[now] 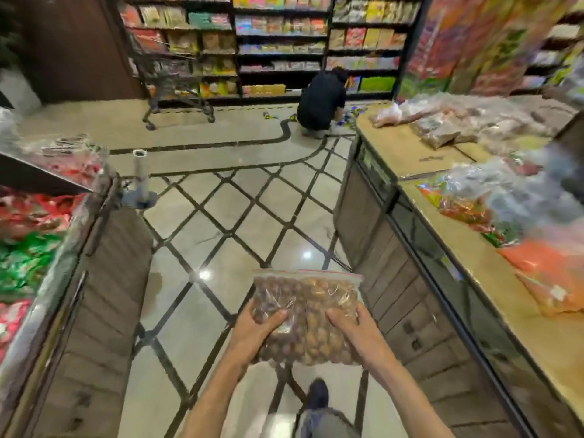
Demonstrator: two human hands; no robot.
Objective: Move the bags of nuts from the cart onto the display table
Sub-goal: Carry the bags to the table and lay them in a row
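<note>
Head view, left to right: a wooden display stand [94, 279] runs along the left edge, with red and green packets [28, 235] piled in its top. Beyond it, far back on the tiled floor [240, 216], stands a wire shopping cart [170, 77] in front of stocked shelves [281, 42]. Low in the middle, the left hand [256, 330] grips the left side of a clear zip bag of nuts [308, 314], thumb across the front and the other fingers curled under it. The bag is held over the floor in the aisle, tilted away from the camera, its red-lined seal at the far end. The right hand [357, 333] grips the bag's right side in the same manner. A dark shoe [317, 393] shows below the bag. Further back, 1 person in black [322, 102] crouches by the lowest shelf. On the right, the display table [410, 159] has a tan top carrying clear bags of brown goods [442, 134] at its far end and blurred orange and multicoloured packets [493, 216] nearer; the bag in hand is just left of this table, apart from it
</note>
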